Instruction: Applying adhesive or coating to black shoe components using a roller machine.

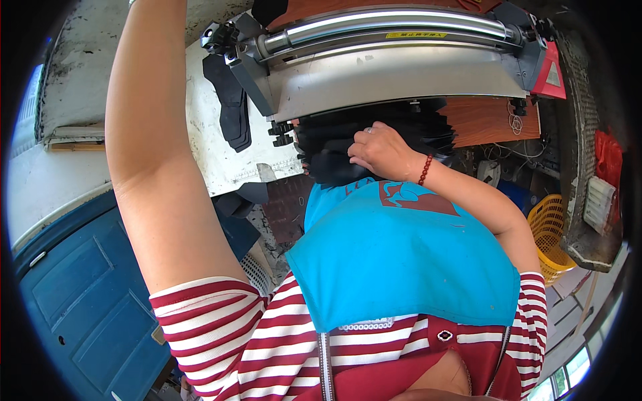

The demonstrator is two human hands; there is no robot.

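My right hand (pixel 384 152), with a ring and a red bead bracelet, rests on a thick pile of black flat pieces (pixel 328 144), leather or cloth. Its fingers are curled and closed against the near part of the pile. The pile lies in front of a roller machine (pixel 394 73) with a long metal roller (pixel 394 30) and a sloping metal plate. My left arm (pixel 150 120) stretches far forward past the machine's left end, and its hand is beyond the upper edge of the picture.
More black cut pieces (pixel 231 107) lie stacked on the white tabletop (pixel 200 134) left of the machine. Dark scraps (pixel 244 197) sit at the table's near edge. A blue cabinet (pixel 87 287) stands at the left, a yellow basket (pixel 550 234) at the right.
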